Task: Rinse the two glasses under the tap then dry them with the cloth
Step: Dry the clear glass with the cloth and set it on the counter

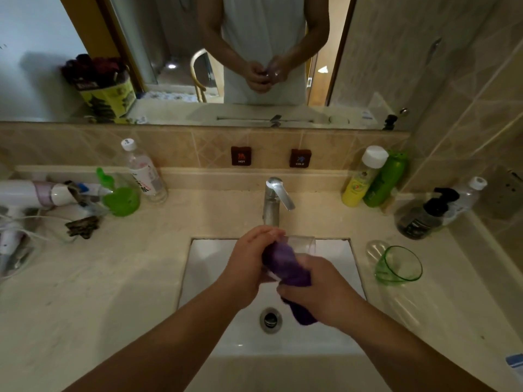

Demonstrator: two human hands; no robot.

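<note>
Over the white sink [203, 278], my left hand [249, 261] grips a clear glass [304, 244] held on its side. A purple cloth [285, 267] is stuffed into the glass, and its loose end hangs below my right hand [317, 290], which clutches it. The chrome tap [273, 202] stands just behind the glass; no water shows. A green glass [397, 267] lies tilted on the counter to the right of the sink, apart from both hands.
Bottles crowd the counter: a yellow and a green one [373, 179] at back right, a dark pump bottle [424, 216] further right, a clear bottle [143, 171] and a green cup [120, 198] at back left. A hair dryer [31, 193] with cables lies far left.
</note>
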